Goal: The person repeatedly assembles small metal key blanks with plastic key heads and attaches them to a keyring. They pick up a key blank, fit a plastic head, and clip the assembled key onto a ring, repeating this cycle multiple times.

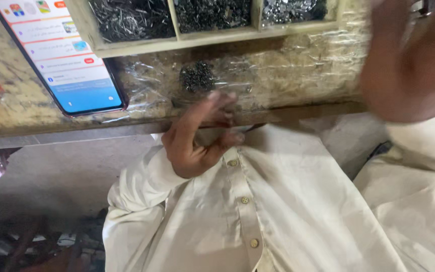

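While the left hand (197,138) curls at the bench (288,75) edge, its thumb and fingers are pinched together on something too small to make out. At 12 o'clock from it lies a small pile of dark screws (196,76) (on clear plastic wrap). At 2 o'clock, the right hand (411,65) is raised and blurred; I cannot tell its grip. A phone (61,50) lies at 10 o'clock, beside a wooden tray (212,35) with 3 compartments.

Wooden tray (212,36) behind screw pile (197,76)
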Demonstrator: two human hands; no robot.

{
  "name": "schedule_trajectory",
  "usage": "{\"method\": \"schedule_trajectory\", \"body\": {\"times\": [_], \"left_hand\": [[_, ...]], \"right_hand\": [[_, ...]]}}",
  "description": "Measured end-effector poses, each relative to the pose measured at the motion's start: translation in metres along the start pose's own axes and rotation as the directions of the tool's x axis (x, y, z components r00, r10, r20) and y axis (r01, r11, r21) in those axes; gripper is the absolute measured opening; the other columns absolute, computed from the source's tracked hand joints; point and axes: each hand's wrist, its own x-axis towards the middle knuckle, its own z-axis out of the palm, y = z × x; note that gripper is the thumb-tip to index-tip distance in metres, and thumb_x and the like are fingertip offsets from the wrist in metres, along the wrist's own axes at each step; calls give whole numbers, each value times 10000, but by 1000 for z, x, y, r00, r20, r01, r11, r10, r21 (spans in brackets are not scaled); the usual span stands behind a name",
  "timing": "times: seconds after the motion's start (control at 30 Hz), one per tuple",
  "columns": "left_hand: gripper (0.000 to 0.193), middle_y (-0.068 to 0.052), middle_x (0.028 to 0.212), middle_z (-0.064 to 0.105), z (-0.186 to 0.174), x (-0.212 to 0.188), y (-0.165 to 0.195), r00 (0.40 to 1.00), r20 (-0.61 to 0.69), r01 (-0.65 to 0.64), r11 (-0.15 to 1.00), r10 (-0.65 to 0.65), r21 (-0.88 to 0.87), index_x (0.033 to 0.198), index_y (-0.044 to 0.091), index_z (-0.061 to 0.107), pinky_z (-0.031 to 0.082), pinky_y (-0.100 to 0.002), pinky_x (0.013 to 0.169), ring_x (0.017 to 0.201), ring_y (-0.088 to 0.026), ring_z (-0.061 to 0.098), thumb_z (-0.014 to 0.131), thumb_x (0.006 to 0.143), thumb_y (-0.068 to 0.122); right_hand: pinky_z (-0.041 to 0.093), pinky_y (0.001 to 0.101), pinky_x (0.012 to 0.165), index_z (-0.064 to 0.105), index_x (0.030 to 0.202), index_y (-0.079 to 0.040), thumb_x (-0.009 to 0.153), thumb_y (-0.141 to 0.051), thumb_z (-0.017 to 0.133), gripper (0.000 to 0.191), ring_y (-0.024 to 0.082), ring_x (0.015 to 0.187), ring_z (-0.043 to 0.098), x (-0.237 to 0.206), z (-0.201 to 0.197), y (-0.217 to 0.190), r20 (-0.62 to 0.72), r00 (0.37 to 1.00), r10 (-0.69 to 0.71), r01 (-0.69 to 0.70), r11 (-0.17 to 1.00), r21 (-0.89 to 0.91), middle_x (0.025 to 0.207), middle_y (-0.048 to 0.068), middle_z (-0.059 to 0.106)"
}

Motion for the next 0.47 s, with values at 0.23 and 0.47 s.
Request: {"method": "schedule_trajectory", "body": {"times": [0.23,0.47], "left_hand": [[512,-166,1233,712,-7,-10,4,998,-9,65,997,-65,32,1445,-6,499,630,-293,878,1086,-223,767,771,1011,-18],[500,-166,1283,693,-12,5,12,997,62,35,994,-41,99,1431,10,497,664,-304,882,1059,-231,755,789,1029,69]], "right_hand": [[431,430,800,615,1193,69,848,79,812,397,317,867,574,-25,50,-78,54,995,88,-103,892,441,1018,164,635],[410,486,819,709,1108,-11,763,-186,935,448,330,788,532,-30,72,-65,244,970,12,-115,903,413,904,139,623]]}}
